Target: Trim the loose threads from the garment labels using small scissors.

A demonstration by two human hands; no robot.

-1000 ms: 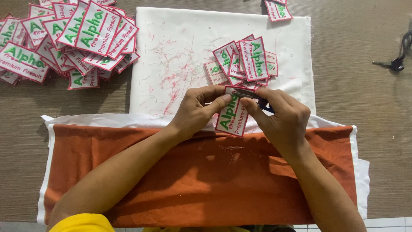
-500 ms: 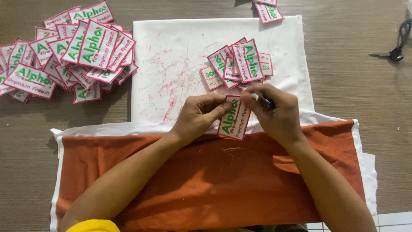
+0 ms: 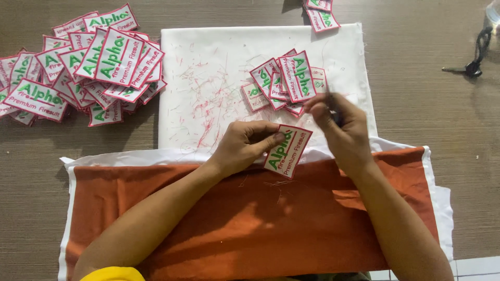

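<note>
- Large heap of embroidered patches (image 3: 88,67) lies at the far left of the surface (image 3: 442,119), overlapping one another; each is white with a red border and green lettering.
- White cloth (image 3: 208,62) lies flat at the centre, strewn with loose red thread trimmings (image 3: 208,99).
- Orange cloth (image 3: 250,218) with white edging covers the near part of the surface, under both forearms.
- Left hand (image 3: 245,145) is pinched shut on the held patch (image 3: 288,151), thumb and fingertips gripping its left edge.
- Held patch sits between the two hands, tilted, over the boundary of the white and orange cloths. It is rectangular, white-faced, red-bordered, with green and red stitched lettering.
- Small pile of patches (image 3: 286,80) lies on the white cloth just beyond the hands.
- Right hand (image 3: 338,122) is raised just right of the held patch, apart from it, blurred; fingers are curled around a small dark object, which cannot be identified.
- Two further patches (image 3: 321,13) lie at the top edge.
- Dark scissors (image 3: 471,65) lie at the far right, well apart.
</note>
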